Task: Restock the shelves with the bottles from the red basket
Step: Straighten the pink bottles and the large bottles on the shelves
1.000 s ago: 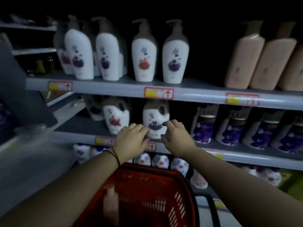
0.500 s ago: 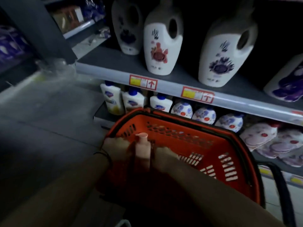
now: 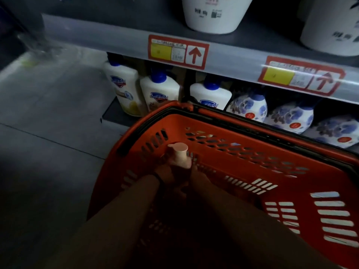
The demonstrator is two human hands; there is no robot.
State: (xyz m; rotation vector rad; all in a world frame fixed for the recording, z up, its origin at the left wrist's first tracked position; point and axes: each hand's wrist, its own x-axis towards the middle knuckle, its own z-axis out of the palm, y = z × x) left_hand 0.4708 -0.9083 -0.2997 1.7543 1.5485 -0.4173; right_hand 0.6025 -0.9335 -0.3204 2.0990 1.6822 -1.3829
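Observation:
A red basket (image 3: 252, 144) stands on the floor against the bottom shelf. Inside it, near its left wall, a pink pump bottle (image 3: 179, 155) stands upright, with only its cap and neck lit. My left hand (image 3: 165, 174) presses against the bottle's left side and my right hand (image 3: 194, 176) against its right side, both deep in shadow. The bottle's lower body is hidden in the dark between my hands.
A grey shelf edge (image 3: 233, 59) with red-framed price tags (image 3: 177, 49) runs above the basket. White bottles with blue caps (image 3: 159, 90) and round blue-patterned bottles (image 3: 247, 105) fill the bottom shelf. Large white jugs (image 3: 213, 14) stand on the shelf above. Grey floor (image 3: 48, 133) lies to the left.
My hands left the middle shelf and dropped into the basket, closing around the pink pump bottle. My view swung down and moved closer to the basket.

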